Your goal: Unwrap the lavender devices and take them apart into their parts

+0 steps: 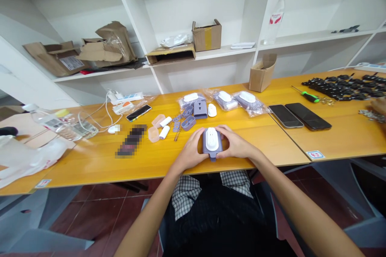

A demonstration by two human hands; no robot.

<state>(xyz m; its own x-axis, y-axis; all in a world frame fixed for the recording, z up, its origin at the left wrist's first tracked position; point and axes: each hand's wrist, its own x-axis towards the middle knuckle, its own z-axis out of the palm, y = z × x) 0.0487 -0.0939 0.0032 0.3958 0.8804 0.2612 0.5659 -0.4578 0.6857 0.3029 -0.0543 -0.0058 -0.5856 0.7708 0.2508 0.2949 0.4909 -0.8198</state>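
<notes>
Near the table's front edge, a purple-grey plastic case (pixel 220 147) with a white oval ribbed part (pixel 212 139) on top sits between my hands. My left hand (pixel 193 150) grips its left side, and my right hand (pixel 237 144) grips the right. Just beyond it lie a purple housing (pixel 200 109) with slots, a small white oval piece (pixel 212 110), purple cups (pixel 188 123) and several metal springs (pixel 177 134). Left of these are white cylinders (pixel 164 132) and peach-coloured cups (pixel 153 134). Several similar cases in clear plastic bags (pixel 247 100) lie farther back.
Two dark phones (pixel 307 115) and a green-handled screwdriver (pixel 310 96) lie to the right, before a heap of black parts (pixel 343 87). Leftward are another phone (pixel 139 113), a power strip (pixel 128 98) with cables and plastic bottles (pixel 57 124). A cardboard box (pixel 261 75) stands behind.
</notes>
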